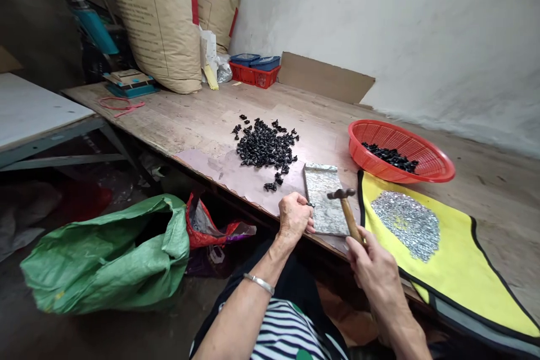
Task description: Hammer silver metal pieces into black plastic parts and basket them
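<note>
My right hand [371, 261] grips the wooden handle of a small hammer [346, 208], its dark head raised over a worn metal-faced block [327, 202]. At the block's left edge, my left hand [295, 214] pinches a small black part [311, 205] between thumb and fingers; most of that part is hidden. A heap of similar small black parts [265, 146] lies beyond my left hand on a pinkish sheet [219, 174]. To the right, many tiny shiny silver pieces [407, 225] are spread on a yellow cloth [459, 259] with black edging.
A red plastic basket [442, 166] with more black parts stands at the right. At the back are paper sacks [160, 22], a red crate [255, 74] with blue boxes, cardboard [324, 76] and a scale [130, 83]. A green sack [105, 259] sits below the table's front edge.
</note>
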A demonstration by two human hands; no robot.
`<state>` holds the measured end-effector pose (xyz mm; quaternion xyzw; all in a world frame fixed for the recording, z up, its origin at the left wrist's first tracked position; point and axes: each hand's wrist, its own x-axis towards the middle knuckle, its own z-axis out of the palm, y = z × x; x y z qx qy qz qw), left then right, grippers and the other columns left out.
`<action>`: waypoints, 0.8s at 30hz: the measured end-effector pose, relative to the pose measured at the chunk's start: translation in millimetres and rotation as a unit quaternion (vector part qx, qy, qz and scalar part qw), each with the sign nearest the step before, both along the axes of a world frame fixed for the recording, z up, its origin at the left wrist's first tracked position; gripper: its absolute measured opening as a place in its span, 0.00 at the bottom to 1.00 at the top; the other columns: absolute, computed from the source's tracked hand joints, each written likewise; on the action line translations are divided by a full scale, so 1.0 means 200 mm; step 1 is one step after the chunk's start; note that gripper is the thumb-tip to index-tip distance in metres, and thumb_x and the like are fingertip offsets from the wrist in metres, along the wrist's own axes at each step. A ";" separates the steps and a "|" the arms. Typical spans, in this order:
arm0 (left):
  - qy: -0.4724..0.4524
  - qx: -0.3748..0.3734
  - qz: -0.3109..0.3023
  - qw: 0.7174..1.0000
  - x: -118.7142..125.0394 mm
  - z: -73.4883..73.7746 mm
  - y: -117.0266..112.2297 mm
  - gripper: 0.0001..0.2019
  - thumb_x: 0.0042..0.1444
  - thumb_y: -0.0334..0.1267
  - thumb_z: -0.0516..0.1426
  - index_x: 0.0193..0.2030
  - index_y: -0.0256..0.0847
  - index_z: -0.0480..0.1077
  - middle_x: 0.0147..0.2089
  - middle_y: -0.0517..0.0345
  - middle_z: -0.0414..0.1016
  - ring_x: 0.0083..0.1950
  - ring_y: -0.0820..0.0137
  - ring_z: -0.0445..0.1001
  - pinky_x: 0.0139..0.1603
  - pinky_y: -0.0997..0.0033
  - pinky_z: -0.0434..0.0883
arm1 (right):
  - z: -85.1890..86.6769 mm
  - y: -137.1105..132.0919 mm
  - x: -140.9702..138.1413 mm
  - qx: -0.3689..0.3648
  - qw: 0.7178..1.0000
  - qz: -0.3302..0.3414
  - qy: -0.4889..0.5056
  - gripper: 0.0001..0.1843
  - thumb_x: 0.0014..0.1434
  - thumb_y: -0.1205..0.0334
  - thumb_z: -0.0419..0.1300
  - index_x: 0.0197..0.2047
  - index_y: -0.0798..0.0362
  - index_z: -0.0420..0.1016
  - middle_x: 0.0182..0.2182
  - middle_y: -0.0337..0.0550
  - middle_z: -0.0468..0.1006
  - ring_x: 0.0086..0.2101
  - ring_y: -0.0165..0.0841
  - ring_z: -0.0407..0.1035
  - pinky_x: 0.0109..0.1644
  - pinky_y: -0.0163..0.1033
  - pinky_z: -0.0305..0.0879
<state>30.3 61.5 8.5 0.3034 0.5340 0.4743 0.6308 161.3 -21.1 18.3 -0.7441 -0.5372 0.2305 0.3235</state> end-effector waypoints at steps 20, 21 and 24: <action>0.060 0.178 -0.049 0.981 -0.09 0.26 -0.34 0.01 0.43 0.30 0.57 0.26 0.37 0.68 0.15 0.66 0.64 0.14 0.78 0.60 0.13 0.80 0.60 | 0.18 -0.04 -0.07 -0.024 0.936 0.069 0.345 0.21 0.47 0.52 0.64 0.44 0.54 0.74 0.29 0.43 0.77 0.25 0.30 0.67 0.30 0.37 0.65; 0.059 0.179 -0.055 0.981 -0.08 0.25 -0.34 0.01 0.43 0.30 0.57 0.26 0.37 0.68 0.15 0.66 0.64 0.14 0.78 0.60 0.13 0.80 0.60 | 0.18 -0.04 -0.08 -0.021 0.921 0.063 0.383 0.21 0.46 0.54 0.65 0.42 0.54 0.75 0.28 0.42 0.76 0.24 0.29 0.66 0.28 0.36 0.65; 0.061 0.175 -0.073 0.980 -0.05 0.23 -0.34 0.01 0.44 0.31 0.57 0.26 0.37 0.68 0.15 0.65 0.64 0.14 0.78 0.61 0.13 0.80 0.59 | 0.18 -0.04 -0.07 -0.006 0.898 0.045 0.438 0.16 0.43 0.57 0.68 0.36 0.56 0.76 0.21 0.38 0.72 0.21 0.25 0.63 0.24 0.32 0.60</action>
